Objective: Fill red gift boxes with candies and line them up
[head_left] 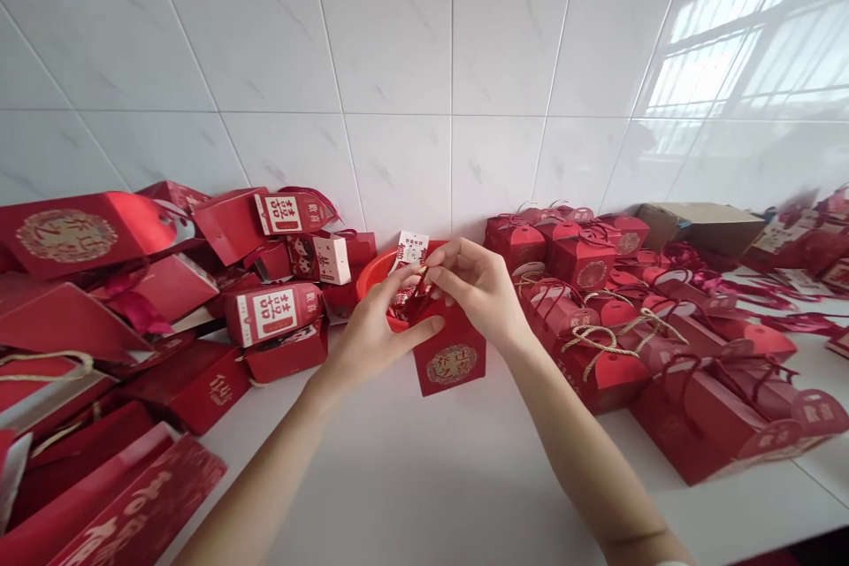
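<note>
With fingertips nearly meeting, the left hand (388, 316) and right hand (474, 287) pinch at the top of a red gift box (455, 358) with a gold round emblem, standing on a white table (398, 469). Behind it sits an orange-red basin (366, 276); red boxes crowd both sides, before a tiled wall (398, 35).

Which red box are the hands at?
The middle box, in front of the orange basin, left hand and right hand at its top; the left pile and right group are untouched.
</note>
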The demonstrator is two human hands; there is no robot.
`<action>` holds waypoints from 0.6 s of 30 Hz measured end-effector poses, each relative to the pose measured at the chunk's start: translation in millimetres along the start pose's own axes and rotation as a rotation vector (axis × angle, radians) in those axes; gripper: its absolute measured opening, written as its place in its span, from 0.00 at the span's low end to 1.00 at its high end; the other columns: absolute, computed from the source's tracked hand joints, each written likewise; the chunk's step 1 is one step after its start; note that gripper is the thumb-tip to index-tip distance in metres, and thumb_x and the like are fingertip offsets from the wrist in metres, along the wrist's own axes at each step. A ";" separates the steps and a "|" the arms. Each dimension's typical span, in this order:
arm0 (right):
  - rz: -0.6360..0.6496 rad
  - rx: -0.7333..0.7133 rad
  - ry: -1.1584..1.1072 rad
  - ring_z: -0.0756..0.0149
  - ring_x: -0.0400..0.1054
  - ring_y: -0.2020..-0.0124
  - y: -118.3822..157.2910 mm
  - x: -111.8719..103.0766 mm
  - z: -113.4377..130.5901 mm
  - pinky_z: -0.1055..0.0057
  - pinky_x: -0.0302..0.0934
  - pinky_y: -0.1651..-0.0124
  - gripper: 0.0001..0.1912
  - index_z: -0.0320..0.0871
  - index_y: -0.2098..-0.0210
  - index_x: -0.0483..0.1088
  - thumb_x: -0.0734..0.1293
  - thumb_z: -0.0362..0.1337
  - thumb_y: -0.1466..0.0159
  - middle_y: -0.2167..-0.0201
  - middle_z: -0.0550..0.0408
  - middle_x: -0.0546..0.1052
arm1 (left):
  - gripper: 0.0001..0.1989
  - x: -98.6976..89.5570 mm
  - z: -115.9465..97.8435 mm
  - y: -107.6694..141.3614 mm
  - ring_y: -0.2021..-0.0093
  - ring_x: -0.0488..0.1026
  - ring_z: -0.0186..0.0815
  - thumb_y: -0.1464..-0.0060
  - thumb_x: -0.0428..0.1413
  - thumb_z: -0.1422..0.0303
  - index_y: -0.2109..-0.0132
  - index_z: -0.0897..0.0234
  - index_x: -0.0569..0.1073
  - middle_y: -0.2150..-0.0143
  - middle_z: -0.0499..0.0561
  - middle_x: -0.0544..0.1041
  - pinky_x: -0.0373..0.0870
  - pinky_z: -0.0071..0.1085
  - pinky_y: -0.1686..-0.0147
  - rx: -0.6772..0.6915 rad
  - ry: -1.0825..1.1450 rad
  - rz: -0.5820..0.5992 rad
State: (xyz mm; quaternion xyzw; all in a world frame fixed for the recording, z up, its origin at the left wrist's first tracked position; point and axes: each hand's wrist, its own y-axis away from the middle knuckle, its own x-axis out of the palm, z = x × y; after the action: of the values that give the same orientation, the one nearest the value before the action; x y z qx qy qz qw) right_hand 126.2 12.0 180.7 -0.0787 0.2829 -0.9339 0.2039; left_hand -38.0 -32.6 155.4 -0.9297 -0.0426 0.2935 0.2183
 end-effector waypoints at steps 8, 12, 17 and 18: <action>-0.051 0.080 0.060 0.69 0.72 0.72 -9.2 -29.3 22.2 0.70 0.68 0.69 0.09 0.44 0.65 0.68 0.70 0.41 0.40 0.73 0.58 0.74 | 0.34 4.2 7.6 4.5 0.28 0.54 0.51 0.37 0.54 0.51 0.29 0.51 0.56 0.27 0.54 0.58 0.66 0.43 0.37 0.031 0.210 0.174; -0.236 0.026 0.251 0.71 0.70 0.75 -20.3 -75.4 56.4 0.70 0.67 0.71 0.04 0.43 0.65 0.70 0.69 0.34 0.41 0.72 0.57 0.75 | 0.29 4.0 8.9 1.3 0.31 0.61 0.47 0.36 0.53 0.52 0.32 0.55 0.61 0.32 0.56 0.67 0.63 0.43 0.34 0.041 0.251 0.136; -0.578 -0.013 0.450 0.74 0.66 0.79 -30.9 -134.4 97.2 0.68 0.64 0.70 0.07 0.41 0.70 0.71 0.67 0.24 0.41 0.76 0.56 0.74 | 0.18 15.0 33.5 -14.9 0.45 0.75 0.46 0.40 0.56 0.56 0.48 0.61 0.76 0.46 0.55 0.79 0.71 0.41 0.42 0.089 0.064 0.080; -0.659 -0.023 0.481 0.74 0.66 0.79 -32.4 -145.9 102.5 0.67 0.64 0.69 0.08 0.41 0.70 0.71 0.67 0.22 0.41 0.77 0.56 0.73 | 0.17 19.0 41.9 -18.2 0.46 0.76 0.45 0.40 0.56 0.57 0.50 0.62 0.77 0.48 0.56 0.80 0.71 0.40 0.43 0.111 0.015 0.057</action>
State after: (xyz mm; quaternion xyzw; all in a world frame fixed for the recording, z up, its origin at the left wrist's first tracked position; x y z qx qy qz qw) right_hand 274.2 47.8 279.0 0.0532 0.2925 -0.9378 -0.1792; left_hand -45.1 3.7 122.5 -0.9191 0.0018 0.2947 0.2614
